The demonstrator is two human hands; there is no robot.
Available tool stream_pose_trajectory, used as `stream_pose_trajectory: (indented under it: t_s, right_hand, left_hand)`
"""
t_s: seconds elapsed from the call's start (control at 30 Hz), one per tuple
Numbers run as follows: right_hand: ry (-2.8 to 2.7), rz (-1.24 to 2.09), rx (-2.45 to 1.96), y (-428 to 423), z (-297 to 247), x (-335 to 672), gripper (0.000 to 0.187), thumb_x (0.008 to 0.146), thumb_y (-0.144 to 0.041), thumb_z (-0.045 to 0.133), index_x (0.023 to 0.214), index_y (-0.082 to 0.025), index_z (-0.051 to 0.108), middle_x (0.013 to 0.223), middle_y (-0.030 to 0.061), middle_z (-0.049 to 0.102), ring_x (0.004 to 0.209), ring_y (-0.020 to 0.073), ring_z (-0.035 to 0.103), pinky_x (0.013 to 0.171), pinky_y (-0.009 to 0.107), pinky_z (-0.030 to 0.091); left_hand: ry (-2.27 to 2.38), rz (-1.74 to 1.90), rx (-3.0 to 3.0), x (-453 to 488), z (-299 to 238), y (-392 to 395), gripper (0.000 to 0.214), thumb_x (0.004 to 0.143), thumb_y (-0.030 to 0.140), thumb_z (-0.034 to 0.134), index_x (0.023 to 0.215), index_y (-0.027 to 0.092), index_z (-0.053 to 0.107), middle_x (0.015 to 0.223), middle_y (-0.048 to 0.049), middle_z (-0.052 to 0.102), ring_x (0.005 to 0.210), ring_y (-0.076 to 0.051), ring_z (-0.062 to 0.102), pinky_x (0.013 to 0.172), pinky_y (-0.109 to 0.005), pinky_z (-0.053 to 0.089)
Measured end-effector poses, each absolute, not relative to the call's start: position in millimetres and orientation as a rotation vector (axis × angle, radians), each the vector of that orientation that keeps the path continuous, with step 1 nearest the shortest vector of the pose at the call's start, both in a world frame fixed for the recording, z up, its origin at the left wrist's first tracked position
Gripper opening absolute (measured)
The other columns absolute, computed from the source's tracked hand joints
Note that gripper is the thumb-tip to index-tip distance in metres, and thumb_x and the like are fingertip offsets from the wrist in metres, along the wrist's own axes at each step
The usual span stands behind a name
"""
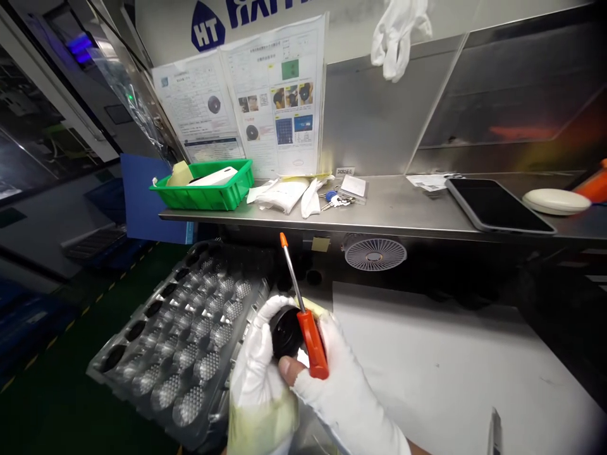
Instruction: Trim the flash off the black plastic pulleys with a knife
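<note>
My left hand (255,374), in a white glove, curls around a black round ring-like part (284,333) at the lower middle of the head view. In my right hand (344,388), whose glove leaves the thumb tip bare, is an orange-handled screwdriver-like tool (312,344). Its metal shaft points up and away, ending in an orange tip above the part. The bare right thumb rests at the near edge of the black part. My right fingers are partly hidden behind the handle and the part.
A clear plastic tray (190,341) with round pockets stands left, black parts along its far-left row. White sheet (427,354) covers the bench right; a metal blade-like object (494,433) lies near. The shelf (403,212) above holds a green bin (208,193), keys and a tablet (497,205).
</note>
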State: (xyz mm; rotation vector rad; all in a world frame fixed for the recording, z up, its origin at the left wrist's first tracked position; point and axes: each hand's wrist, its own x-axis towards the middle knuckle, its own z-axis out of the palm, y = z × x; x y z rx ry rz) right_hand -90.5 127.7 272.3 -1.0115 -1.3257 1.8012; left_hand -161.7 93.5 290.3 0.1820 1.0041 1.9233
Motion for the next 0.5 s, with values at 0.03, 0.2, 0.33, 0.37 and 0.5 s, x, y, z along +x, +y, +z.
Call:
stream_pose_trajectory:
  t_s: [0.03,0.2,0.33,0.37,0.5]
  right_hand:
    - [-1.332,1.777,-1.022,128,273,-91,0.06,0.064,-0.016,0.056,0.121,-0.024,0.037,0.111,0.0047,0.056,0.102,0.0199,0.056,0.089,0.036,0.046]
    - [-1.37,1.654,-1.068,129,276,-94,0.059,0.058,-0.009,0.053,0.114,-0.023,0.043,0.113,0.0043,0.054,0.104,0.0192,0.055,0.093,0.035,0.044]
    - [-1.362,1.72,-1.099,130,275,-94,0.059,0.06,-0.012,0.053,0.117,-0.024,0.042,0.111,0.0032,0.055,0.101,0.0191,0.056,0.092,0.036,0.045]
    - [-1.358,1.74,-1.082,130,274,-94,0.06,0.06,-0.013,0.054,0.117,-0.024,0.041,0.112,0.0032,0.055,0.102,0.0192,0.056,0.092,0.036,0.045]
    - [-1.302,1.792,-0.987,128,270,-97,0.06,0.062,-0.017,0.057,0.119,-0.024,0.038,0.112,0.0035,0.055,0.105,0.0191,0.055,0.093,0.036,0.044]
  left_hand:
    - [1.012,1.918,0.185,-162,290,94,0.029,0.087,0.022,0.041,0.101,0.022,0.066,0.107,-0.0058,0.064,0.106,-0.021,0.056,0.093,-0.035,0.045]
    - [0.99,1.853,0.138,-169,285,93,0.029,0.086,0.024,0.043,0.106,0.023,0.065,0.114,-0.0062,0.062,0.108,-0.024,0.055,0.091,-0.038,0.047]
    - [0.972,1.892,0.194,-173,279,92,0.031,0.084,0.028,0.047,0.109,0.02,0.064,0.117,-0.0089,0.061,0.109,-0.025,0.055,0.09,-0.036,0.048]
    - [0.987,1.901,0.215,-173,280,92,0.03,0.085,0.027,0.046,0.108,0.02,0.064,0.116,-0.0087,0.061,0.109,-0.025,0.055,0.091,-0.035,0.047]
    - [1.071,1.931,0.261,-167,288,93,0.03,0.088,0.022,0.04,0.1,0.021,0.067,0.11,-0.0057,0.064,0.108,-0.022,0.055,0.093,-0.034,0.046]
